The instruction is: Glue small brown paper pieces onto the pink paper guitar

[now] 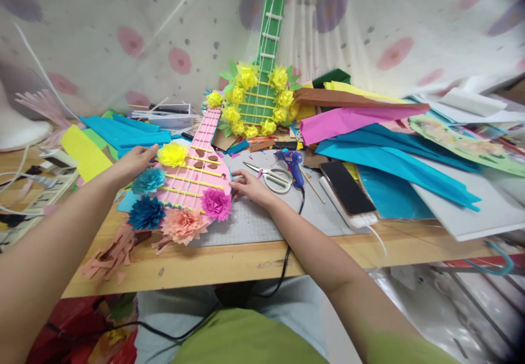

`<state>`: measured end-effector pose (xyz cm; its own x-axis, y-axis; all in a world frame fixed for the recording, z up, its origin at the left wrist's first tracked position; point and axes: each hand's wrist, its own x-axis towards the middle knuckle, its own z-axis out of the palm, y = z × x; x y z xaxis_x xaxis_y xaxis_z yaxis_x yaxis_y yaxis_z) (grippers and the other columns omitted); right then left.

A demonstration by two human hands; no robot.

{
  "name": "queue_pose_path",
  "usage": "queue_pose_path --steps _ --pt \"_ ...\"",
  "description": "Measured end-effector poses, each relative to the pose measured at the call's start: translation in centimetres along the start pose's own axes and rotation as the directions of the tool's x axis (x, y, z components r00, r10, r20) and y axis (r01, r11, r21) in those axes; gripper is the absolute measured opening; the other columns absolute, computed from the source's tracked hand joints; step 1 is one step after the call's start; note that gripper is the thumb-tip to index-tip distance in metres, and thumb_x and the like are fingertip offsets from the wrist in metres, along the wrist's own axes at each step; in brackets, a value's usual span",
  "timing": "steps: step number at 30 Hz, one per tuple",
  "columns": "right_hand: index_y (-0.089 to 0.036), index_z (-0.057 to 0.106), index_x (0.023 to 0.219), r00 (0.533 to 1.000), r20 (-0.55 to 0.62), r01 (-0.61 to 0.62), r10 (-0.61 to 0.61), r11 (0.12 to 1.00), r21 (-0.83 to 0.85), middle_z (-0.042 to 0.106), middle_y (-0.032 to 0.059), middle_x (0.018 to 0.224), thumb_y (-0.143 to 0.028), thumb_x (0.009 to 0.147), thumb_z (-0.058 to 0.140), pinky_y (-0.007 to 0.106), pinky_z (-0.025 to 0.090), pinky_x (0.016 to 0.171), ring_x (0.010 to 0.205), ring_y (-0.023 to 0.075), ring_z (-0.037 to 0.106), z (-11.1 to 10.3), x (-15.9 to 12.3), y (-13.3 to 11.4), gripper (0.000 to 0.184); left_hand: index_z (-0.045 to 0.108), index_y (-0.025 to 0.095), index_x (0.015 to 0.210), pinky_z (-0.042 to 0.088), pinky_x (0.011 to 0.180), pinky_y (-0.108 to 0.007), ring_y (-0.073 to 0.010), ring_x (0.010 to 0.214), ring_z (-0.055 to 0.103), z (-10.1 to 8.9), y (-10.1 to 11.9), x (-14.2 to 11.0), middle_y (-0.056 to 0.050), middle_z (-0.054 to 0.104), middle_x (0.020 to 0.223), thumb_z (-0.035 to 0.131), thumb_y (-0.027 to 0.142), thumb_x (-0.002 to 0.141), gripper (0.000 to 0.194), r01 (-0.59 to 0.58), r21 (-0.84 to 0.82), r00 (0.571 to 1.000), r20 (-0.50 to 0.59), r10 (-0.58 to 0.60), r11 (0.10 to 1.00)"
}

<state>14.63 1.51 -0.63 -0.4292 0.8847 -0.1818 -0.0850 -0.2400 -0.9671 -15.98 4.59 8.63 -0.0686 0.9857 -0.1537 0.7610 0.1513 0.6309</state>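
A pink paper guitar lies on the table in front of me, with yellow bars, white strings and paper flowers in yellow, blue, magenta and peach. My left hand is at its left edge beside the yellow flower, fingers closed on the rim and partly hidden. On the opposite edge, above the magenta flower, the fingers of my right hand are bent and closed on the rim. Scissors and a blue glue gun rest just beyond my right hand.
A green guitar ringed with yellow flowers leans upright at the back. Crepe paper is heaped on the right, near a phone on a white power bank. A black cable hangs over the table edge. Peach scraps lie front left.
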Motion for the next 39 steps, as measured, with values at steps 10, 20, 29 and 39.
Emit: queue_pose_path --steps 10,20,29,39 --pt "-0.021 0.055 0.104 0.998 -0.036 0.044 -0.041 0.997 0.059 0.065 -0.0042 0.074 -0.023 0.066 0.076 0.025 0.055 0.065 0.066 0.0102 0.063 -0.1 -0.4 -0.6 0.043 0.048 0.012 0.107 0.046 0.073 -0.029 -0.0239 0.102 0.059 0.1 1.2 -2.5 -0.017 0.06 0.116 0.041 0.071 0.081 0.065 0.173 -0.047 0.984 -0.034 -0.175 0.984" --pt "-0.02 0.067 0.101 0.988 -0.147 0.041 -0.036 0.999 0.031 0.07 0.0021 0.09 -0.017 0.065 0.072 0.023 0.05 0.068 0.077 0.0113 0.063 -2.1 -0.9 -2.4 0.036 0.048 0.015 0.105 0.054 0.078 -0.032 -0.0213 0.098 0.062 -1.2 3.1 -5.8 -0.013 0.06 0.113 0.06 0.066 0.073 0.062 0.157 -0.238 0.986 0.091 -0.139 0.958" --pt "-0.019 0.072 0.101 0.997 -0.049 0.055 -0.058 0.997 -0.059 0.073 0.0026 0.097 -0.021 0.068 0.071 0.026 0.05 0.077 0.082 0.0129 0.064 -3.4 0.6 -4.1 0.033 0.045 0.014 0.115 0.058 0.069 -0.039 -0.0258 0.078 0.07 -2.3 1.8 -6.6 -0.009 0.068 0.083 0.054 0.066 0.077 0.065 0.293 -0.29 0.943 0.246 -0.224 0.911" --pt "-0.015 0.075 0.085 0.983 0.126 -0.108 0.134 0.975 -0.196 0.074 0.0021 0.079 -0.006 0.065 0.073 0.02 0.052 0.065 0.066 0.0093 0.063 -4.1 6.6 -6.5 0.022 0.057 0.019 0.086 0.058 0.061 -0.039 -0.0307 0.086 0.071 0.7 -0.5 -8.3 -0.018 0.073 0.091 0.042 0.059 0.081 0.043 0.535 -0.316 0.757 0.591 -0.279 0.783"
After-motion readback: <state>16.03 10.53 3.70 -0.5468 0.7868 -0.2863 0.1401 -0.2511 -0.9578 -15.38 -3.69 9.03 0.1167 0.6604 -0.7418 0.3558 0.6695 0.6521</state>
